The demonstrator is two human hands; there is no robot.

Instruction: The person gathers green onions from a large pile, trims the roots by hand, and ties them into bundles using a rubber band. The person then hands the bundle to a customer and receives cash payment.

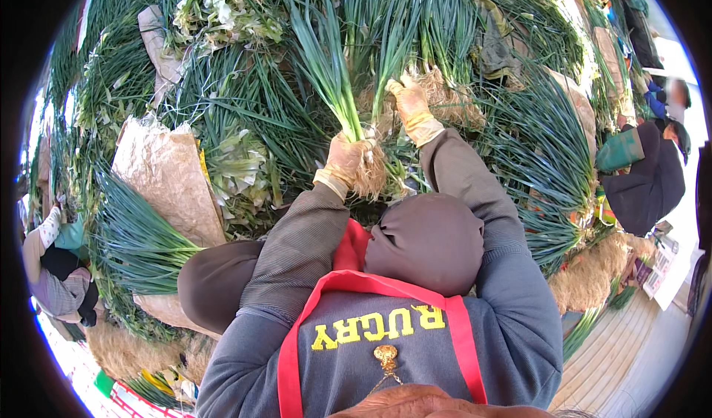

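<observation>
My left hand, in a tan glove, is closed around the white bases of a small bunch of green onions. Their pale roots hang below the fist, and the leaves point up and away. My right hand, gloved alike, pinches another green onion stalk low on its stem. Just beyond that hand lies a thick pile of green onions with tangled roots facing me. Part of the right fingers' grip is hidden behind the hand.
Stripped leaves lie left of my hands. Brown paper and a fanned onion bundle are at my left knee. More onions are stacked at right, near a seated person. Another person sits at far left.
</observation>
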